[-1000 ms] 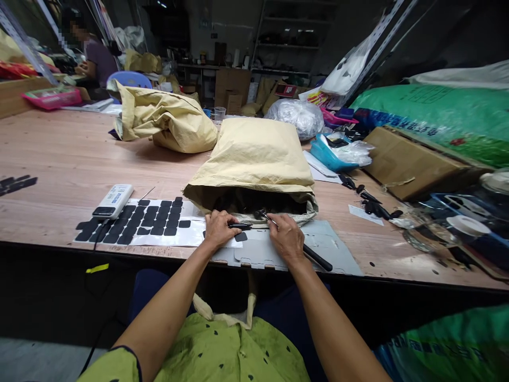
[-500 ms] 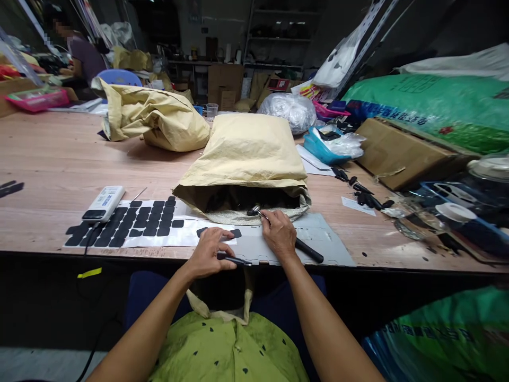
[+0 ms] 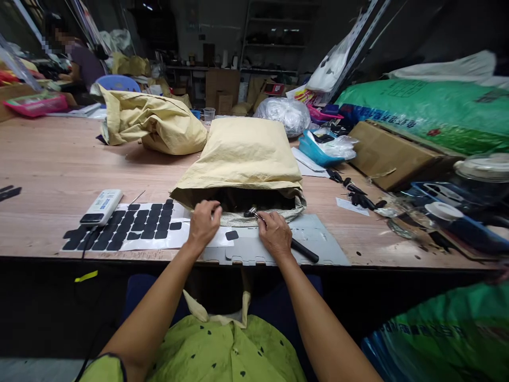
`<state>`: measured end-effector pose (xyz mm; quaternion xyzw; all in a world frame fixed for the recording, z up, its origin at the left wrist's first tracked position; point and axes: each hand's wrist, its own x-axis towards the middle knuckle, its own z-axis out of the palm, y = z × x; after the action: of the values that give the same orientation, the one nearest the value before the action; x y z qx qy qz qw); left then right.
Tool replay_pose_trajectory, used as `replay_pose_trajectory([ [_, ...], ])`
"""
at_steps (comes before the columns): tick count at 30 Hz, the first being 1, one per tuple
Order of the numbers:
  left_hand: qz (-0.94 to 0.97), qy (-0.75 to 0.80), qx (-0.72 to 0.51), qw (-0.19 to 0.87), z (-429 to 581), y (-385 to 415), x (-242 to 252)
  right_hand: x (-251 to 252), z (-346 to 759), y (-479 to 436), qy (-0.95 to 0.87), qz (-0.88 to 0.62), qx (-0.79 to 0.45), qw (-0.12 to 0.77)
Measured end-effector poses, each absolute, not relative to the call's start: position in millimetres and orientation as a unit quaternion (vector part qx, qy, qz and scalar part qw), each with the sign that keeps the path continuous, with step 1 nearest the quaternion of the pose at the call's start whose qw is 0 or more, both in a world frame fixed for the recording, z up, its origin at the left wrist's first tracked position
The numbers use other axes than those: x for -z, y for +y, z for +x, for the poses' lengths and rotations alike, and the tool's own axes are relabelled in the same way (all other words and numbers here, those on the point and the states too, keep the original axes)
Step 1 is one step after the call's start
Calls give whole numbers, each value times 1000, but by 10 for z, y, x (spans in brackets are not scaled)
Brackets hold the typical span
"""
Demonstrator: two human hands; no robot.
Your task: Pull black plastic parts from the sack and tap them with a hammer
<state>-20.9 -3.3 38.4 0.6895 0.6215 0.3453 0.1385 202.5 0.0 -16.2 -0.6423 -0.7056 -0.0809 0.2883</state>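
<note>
My left hand point(image 3: 203, 223) reaches to the open mouth of a yellow paper sack point(image 3: 246, 154) lying on the wooden table point(image 3: 55, 164). Its fingers are curled at the sack's edge, and what they hold is hidden. My right hand point(image 3: 273, 233) is closed on a black-handled tool point(image 3: 304, 251). The tool's metal tip point(image 3: 253, 213) points into the sack's mouth. Between the hands, one black pad point(image 3: 231, 235) lies on a grey board point(image 3: 322, 241). A white sheet carrying several black square pads point(image 3: 135, 225) lies to the left.
A white handheld device point(image 3: 101, 206) rests on the pad sheet. A second crumpled yellow sack point(image 3: 151, 122) lies behind. At the right are small black parts point(image 3: 358, 197), a cardboard box point(image 3: 393, 154) and a green sack point(image 3: 429, 111). Another person point(image 3: 77, 55) sits far left.
My left hand dropped to the table's front edge with a thin black piece, then rose to the sack's mouth without it showing. My right hand stayed put with the tool.
</note>
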Motion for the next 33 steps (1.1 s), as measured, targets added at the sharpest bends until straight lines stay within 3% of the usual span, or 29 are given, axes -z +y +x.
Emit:
replay_pose_trajectory([
  [4,598,775,-153,132,-285,440,-553,169,2026,7,-705,-645,79,285],
  [8,594,785,-59,167,-344,541,-568,164,2024,8,-707,-645,75,281],
  [13,612,766,-130,148,-397,401,-483,162,2026,12,-705,-650,73,276],
  [18,741,596,-276,138,-262,119,-323,173,2033,16,-705,-649,73,278],
  [33,744,579,-253,217,-152,-15,-76,159,2054,-18,-720,-624,78,294],
])
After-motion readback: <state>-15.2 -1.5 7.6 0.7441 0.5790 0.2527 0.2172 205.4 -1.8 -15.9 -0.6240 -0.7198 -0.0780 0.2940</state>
